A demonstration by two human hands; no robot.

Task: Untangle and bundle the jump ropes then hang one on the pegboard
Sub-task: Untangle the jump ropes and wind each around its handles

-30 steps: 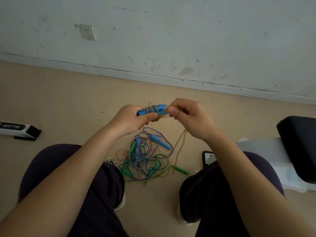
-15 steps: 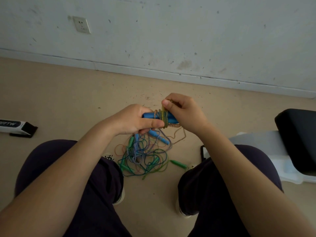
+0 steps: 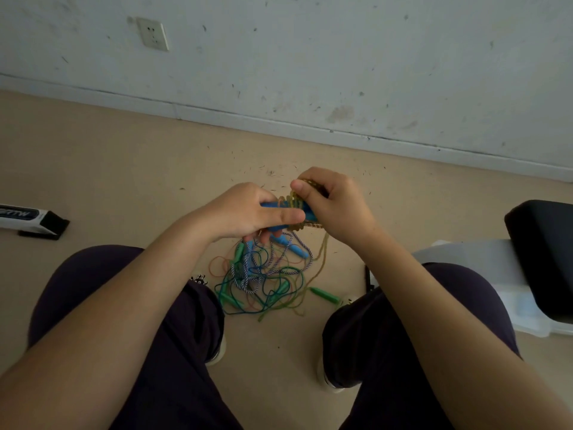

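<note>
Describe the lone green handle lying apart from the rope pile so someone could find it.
Look at the floor between the person's knees, where the tangled rope pile lies. Just right of it, beside the right knee, rests the green handle. Unlike the other handles, it lies outside the tangle.

White box point(image 3: 29, 219) on floor, left edge: partial dark-band lettering, roughly "TTW"; start cut off. No other readable text.

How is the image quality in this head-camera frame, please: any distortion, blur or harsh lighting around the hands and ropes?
Head view: wide-angle bend curves the baseboard; soft, even light, no glare; left hand and right hand slightly soft; the rope tangle stays legible.
</note>
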